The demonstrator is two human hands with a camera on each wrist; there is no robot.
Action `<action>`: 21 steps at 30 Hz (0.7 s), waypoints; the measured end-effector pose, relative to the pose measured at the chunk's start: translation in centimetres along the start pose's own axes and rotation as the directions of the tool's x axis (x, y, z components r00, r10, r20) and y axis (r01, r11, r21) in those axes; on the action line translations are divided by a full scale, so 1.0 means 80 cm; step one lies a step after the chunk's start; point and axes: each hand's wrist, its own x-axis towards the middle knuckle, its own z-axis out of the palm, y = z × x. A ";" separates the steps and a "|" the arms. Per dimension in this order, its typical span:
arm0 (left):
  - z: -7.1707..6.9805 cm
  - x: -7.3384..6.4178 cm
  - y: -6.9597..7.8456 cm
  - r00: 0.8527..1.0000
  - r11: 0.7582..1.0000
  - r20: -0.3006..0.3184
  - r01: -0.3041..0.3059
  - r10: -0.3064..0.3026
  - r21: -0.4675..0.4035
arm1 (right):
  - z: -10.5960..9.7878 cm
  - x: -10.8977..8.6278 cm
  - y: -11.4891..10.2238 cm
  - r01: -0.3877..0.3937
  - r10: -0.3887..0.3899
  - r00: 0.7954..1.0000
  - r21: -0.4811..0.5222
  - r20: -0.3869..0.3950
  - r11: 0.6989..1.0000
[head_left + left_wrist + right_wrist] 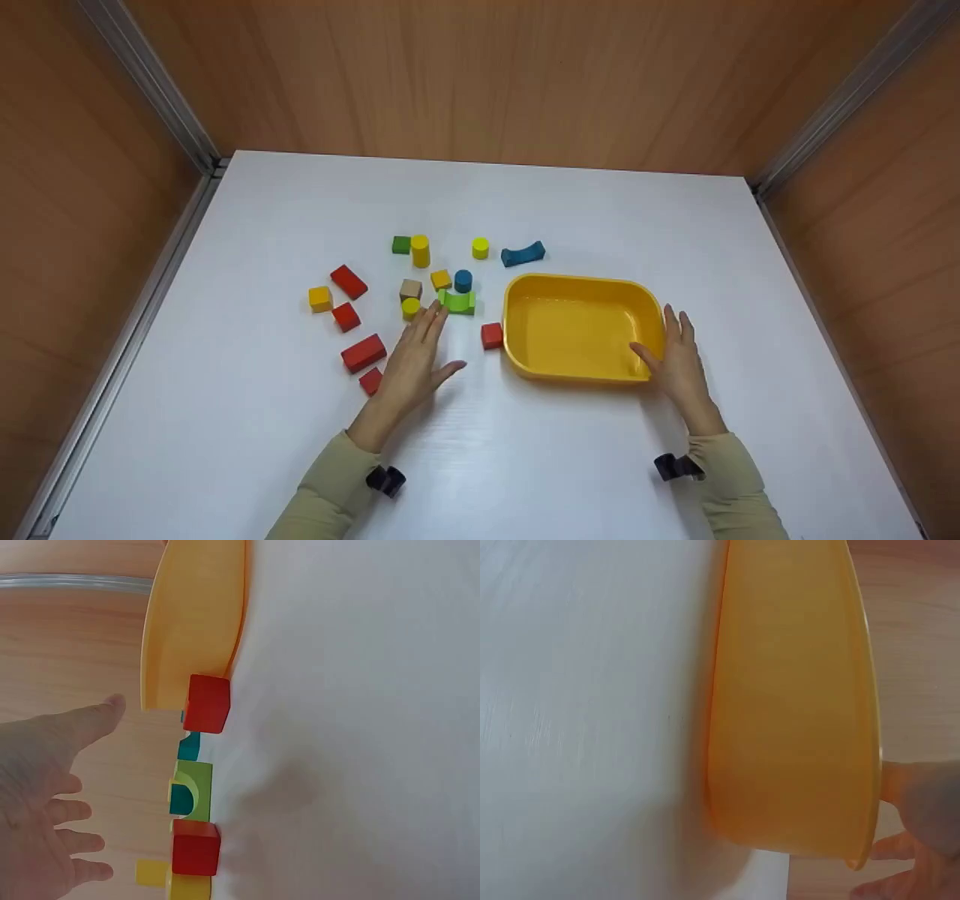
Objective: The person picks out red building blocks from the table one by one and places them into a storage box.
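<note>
My left hand (409, 369) hovers with spread, straight fingers over the wooden blocks, its fingertips beside a light green arch block (457, 303) and a yellow cylinder (410, 308). The left wrist view shows its palm and fingers holding nothing. At the right end of a yellow plastic tub (570, 341) is my right hand (681, 371). Its thumb reaches over the rim while the straight fingers stay outside, next to the wall. The tub sits upright with a bare inside. Close by its left wall lies a red cube (492, 336).
Left of the tub lie a red bar (364, 353), another red block (349, 281), an orange cube (320, 299) and a plain wood cube (410, 289). Farther back are a blue arch (523, 254) and a tall yellow cylinder (420, 251). Wooden panels surround the white table (525, 465).
</note>
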 end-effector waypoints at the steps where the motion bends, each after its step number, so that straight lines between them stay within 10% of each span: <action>1: 0.002 0.002 0.001 1.000 1.000 0.004 0.004 -0.004 -0.013 | 0.001 0.002 0.001 -0.001 0.001 1.000 0.005 -0.009 1.000; 21: 0.032 0.033 0.012 0.992 0.963 0.093 0.104 -0.083 -0.250 | 0.016 0.033 0.005 -0.107 0.104 0.991 -0.031 -0.079 0.994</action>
